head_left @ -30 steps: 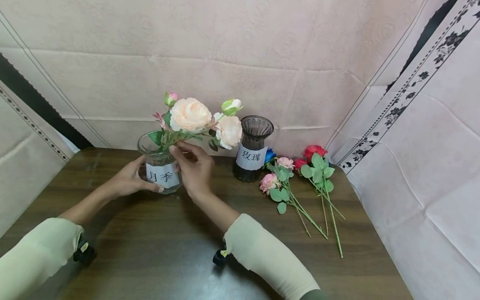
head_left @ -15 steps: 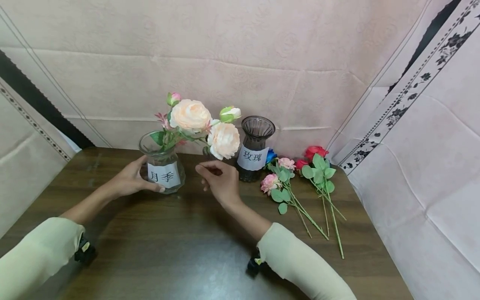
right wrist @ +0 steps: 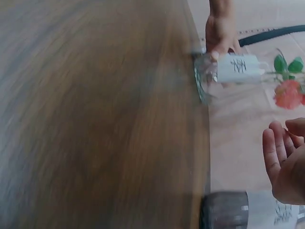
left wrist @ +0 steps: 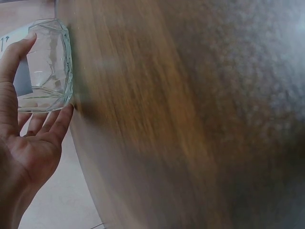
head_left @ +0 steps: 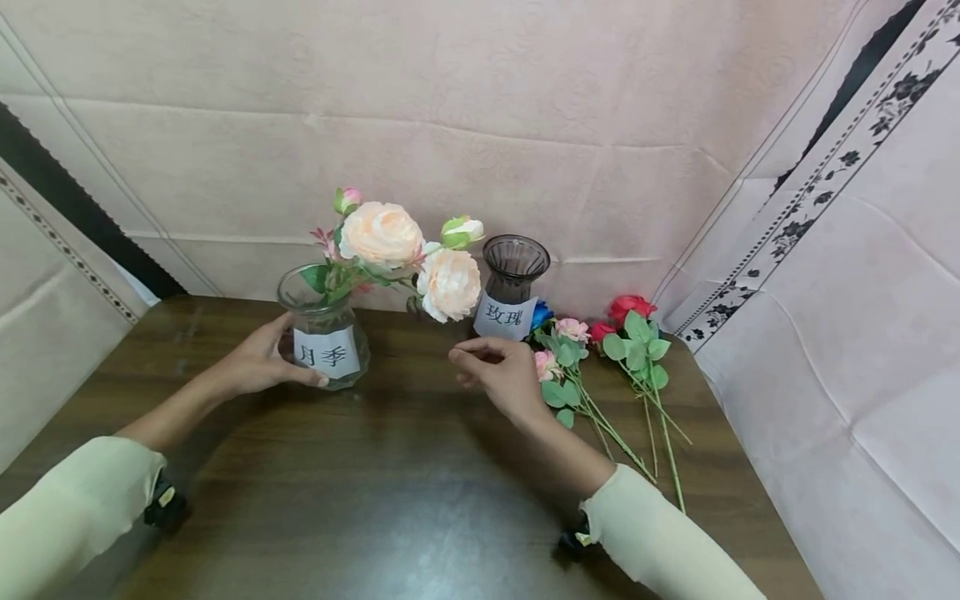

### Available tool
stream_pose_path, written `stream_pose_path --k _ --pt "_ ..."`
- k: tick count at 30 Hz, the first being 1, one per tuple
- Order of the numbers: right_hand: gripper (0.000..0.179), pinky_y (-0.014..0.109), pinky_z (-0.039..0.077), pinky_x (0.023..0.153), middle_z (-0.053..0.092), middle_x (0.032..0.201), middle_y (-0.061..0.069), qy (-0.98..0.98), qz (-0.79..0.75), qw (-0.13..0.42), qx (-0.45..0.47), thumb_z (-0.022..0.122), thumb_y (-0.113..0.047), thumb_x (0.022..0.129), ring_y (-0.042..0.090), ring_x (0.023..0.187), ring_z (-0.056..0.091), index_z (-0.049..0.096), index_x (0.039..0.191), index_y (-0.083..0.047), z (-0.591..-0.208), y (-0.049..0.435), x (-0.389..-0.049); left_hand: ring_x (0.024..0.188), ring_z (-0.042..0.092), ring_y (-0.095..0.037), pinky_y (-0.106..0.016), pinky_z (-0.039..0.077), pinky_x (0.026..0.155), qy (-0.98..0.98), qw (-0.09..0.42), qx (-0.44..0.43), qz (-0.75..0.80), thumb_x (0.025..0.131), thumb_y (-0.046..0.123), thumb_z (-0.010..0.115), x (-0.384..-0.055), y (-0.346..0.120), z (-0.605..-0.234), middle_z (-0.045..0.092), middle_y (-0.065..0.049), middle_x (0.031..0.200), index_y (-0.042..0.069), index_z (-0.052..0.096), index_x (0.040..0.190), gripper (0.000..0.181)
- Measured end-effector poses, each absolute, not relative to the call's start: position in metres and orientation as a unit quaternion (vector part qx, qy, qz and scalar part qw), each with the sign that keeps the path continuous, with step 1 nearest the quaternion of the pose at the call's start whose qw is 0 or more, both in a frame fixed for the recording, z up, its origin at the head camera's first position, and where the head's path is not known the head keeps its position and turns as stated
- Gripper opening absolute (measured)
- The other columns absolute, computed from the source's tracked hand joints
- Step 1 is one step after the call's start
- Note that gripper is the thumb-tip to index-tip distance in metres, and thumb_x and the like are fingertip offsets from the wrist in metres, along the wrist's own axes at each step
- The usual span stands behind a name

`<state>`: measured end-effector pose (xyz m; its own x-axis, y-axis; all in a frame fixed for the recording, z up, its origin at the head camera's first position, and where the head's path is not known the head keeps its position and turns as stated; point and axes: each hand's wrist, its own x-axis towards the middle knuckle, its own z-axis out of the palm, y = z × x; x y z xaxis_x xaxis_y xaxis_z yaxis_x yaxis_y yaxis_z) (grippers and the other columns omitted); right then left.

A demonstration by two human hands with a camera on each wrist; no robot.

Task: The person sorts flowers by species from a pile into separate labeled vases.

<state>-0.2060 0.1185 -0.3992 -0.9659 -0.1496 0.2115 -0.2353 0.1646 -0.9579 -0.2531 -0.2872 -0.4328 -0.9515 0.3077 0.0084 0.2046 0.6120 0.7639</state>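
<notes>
My left hand (head_left: 258, 362) grips a clear glass vase (head_left: 360, 346) with a white paper label, at the left of the table. The left wrist view shows my thumb over the label and the other fingers behind the glass vase (left wrist: 50, 67). Cream artificial flowers (head_left: 381, 235), with buds and leaves, stand in this vase and lean right. Away from them, my right hand (head_left: 504, 379) hovers over the table with loosely bent fingers, holding nothing. It is nearest the dark glass vase (head_left: 517, 283), whose lower part it hides in the head view.
Pink flowers (head_left: 572, 330) and red flowers (head_left: 632, 308) lie at the right of the wooden table (head_left: 420, 517), green stems toward me. A blue flower (head_left: 542, 313) lies by the dark vase. A pale cloth (head_left: 450, 100) hangs behind the table.
My right hand has let go of the cream flowers at the vase mouth and moved right, toward the dark vase. The flowers now hang farther right. My left hand keeps its grip.
</notes>
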Motion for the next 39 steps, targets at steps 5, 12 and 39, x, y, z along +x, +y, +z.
stream_pose_path --k 5,12,39 --pt "0.015 0.049 0.071 0.073 0.084 0.092 0.022 -0.777 0.617 0.051 0.112 0.087 -0.012 0.1 0.047 0.08 0.082 0.087 0.111 -0.002 -0.395 0.146 -0.206 0.135 0.068 -0.043 -0.02 0.055 0.097 0.898 0.061 0.144 0.412 0.087 0.026 0.1 -0.253 -0.288 -0.433 0.068 -0.025 0.146 0.0 0.035 0.169 0.108" --pt "0.019 0.04 0.07 0.07 0.086 0.093 0.017 -0.807 0.584 0.051 0.066 0.088 -0.015 0.099 0.032 0.076 0.084 0.086 0.112 -0.002 -0.392 0.189 -0.204 0.132 0.069 -0.04 -0.021 0.055 0.097 0.896 0.059 0.147 0.414 0.087 0.026 0.1 -0.25 -0.289 -0.431 0.069 -0.024 0.144 0.0 0.036 0.167 0.106" --pt "0.028 0.029 0.065 0.07 0.085 0.091 0.011 -0.908 0.417 -0.043 0.0 0.087 -0.026 0.101 0.015 0.078 0.075 0.086 0.114 -0.001 -0.413 0.314 -0.194 0.133 0.068 -0.04 -0.021 0.054 0.098 0.899 0.059 0.152 0.406 0.087 0.027 0.1 -0.251 -0.287 -0.427 0.07 -0.024 0.144 0.001 0.036 0.167 0.105"
